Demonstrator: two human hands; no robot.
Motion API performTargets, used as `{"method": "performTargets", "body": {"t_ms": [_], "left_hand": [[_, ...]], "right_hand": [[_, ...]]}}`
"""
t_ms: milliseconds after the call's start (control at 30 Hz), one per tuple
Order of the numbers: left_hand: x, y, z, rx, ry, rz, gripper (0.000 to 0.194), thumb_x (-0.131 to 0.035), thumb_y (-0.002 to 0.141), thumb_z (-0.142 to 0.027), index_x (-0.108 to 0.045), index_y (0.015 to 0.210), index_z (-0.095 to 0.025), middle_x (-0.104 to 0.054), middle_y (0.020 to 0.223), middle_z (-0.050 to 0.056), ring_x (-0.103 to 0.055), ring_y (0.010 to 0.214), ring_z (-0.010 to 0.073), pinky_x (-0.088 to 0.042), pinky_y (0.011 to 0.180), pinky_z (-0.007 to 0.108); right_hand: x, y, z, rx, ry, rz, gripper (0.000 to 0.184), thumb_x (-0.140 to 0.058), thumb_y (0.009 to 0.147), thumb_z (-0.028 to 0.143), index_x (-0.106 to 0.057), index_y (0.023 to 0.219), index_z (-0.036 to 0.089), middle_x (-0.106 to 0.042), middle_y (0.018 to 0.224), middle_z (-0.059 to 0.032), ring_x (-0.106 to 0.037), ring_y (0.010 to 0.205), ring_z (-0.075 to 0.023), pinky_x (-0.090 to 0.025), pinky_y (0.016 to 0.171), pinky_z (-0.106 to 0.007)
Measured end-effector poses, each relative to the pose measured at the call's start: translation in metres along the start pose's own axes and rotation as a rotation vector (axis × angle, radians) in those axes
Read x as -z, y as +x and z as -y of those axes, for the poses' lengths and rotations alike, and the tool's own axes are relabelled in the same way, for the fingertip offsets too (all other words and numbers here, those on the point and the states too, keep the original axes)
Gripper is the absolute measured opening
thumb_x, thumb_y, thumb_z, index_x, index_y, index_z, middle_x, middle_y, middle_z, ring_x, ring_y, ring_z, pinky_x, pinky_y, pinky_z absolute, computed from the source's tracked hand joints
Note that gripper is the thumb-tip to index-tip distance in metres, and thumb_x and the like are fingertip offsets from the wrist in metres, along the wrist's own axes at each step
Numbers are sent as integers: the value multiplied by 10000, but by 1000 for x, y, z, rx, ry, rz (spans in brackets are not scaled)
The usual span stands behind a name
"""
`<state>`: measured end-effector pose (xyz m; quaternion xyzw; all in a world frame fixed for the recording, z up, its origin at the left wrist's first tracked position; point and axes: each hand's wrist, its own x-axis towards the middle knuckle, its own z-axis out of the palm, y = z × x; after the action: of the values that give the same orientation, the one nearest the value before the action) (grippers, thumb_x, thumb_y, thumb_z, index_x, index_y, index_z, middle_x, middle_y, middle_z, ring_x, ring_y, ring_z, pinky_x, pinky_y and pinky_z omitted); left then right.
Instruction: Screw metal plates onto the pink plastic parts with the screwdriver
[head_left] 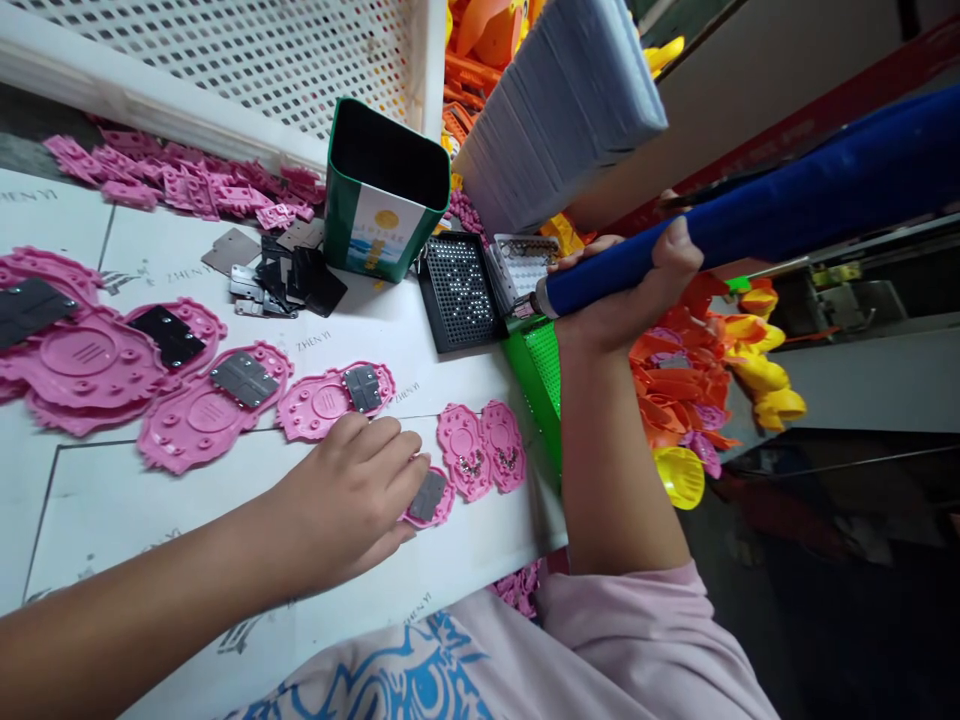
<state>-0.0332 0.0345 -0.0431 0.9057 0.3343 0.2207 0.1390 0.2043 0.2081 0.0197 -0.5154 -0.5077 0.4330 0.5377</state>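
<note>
My left hand (360, 485) has its fingers closed on the edge of a pink plastic shell (444, 500) with a grey plate on it, low over the white table. Its fingers cover part of that shell. My right hand (634, 295) is wrapped around a blue electric screwdriver (600, 278), whose tip points at the near right edge of a black perforated screw tray (461, 290). Silvery screws stand in the tray's holes. Just right of my left hand lie two small pink shells (482, 450) with loose screws in them. Another shell with a plate (322, 405) lies behind its knuckles.
More pink shells (97, 355) with dark plates overlap at left. A green tin (382, 190) stands beside loose black plates (300, 280) and a pile of pink parts (187, 185). A white crate (431, 70) is behind; a green basket (541, 360) and orange parts (675, 385) lie right.
</note>
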Motion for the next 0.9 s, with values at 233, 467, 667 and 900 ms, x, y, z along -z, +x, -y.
{"method": "performTargets", "body": {"t_ms": [233,467,667,900], "left_hand": [[1,1,2,-111,-82,-27,310,-633,795,-260,-601,1091,-176,-659,1091,81,-529,998,265,-327,839,418],[-1,1,5,-18,6,-133,171,-578,866,-197,-657,1017,-185,-664,1058,111,-549,927,263,-374,769,411],[1,1,5,14,28,-141,169,-585,880,-243,-676,1011,-187,-680,1050,105,-552,927,270,-390,770,422],[0,3,4,26,17,-156,151,-588,875,-240,-688,953,-159,-685,1032,124,-554,924,281,-408,755,431]], "right_hand": [[-26,-25,23,404,250,-306,250,-475,739,495,-555,830,276,-512,489,62,-496,422,-111,-371,412,-261],[-15,-100,63,43,233,110,286,-745,656,422,-653,893,292,-631,577,42,-550,492,-142,-525,537,-330],[-21,-132,45,45,295,242,353,-691,747,498,-662,1031,290,-622,630,21,-580,509,-140,-511,538,-323],[-23,-134,33,45,333,291,341,-649,793,498,-637,1072,302,-653,674,15,-611,557,-152,-526,570,-341]]}}
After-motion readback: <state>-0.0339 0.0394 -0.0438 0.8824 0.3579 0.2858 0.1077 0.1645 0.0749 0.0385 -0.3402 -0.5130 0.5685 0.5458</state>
